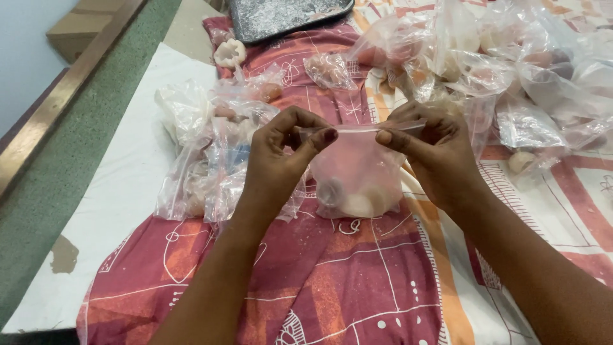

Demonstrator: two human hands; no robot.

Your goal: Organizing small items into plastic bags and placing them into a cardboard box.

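Both hands are on the zip strip of a small clear bag [357, 172] right now: left hand [281, 153] pinching one end between thumb and fingers, right hand [434, 150] pinching the other. Bag hangs just below the fingertips with a few pale round bits inside. The seal looks partly pressed. Plenty of filled bags [204, 153] piled beyond the knuckles on the red patterned cloth [357, 281]

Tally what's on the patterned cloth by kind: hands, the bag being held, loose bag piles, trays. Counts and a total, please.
Hands: 2, left hand and right hand, both pinching the top edge of the same bag
Held clear plastic bag: 1
Piles of filled clear bags: 2, left pile and right pile; bags inside overlap too much to count
Dark tray: 1
Total: 6
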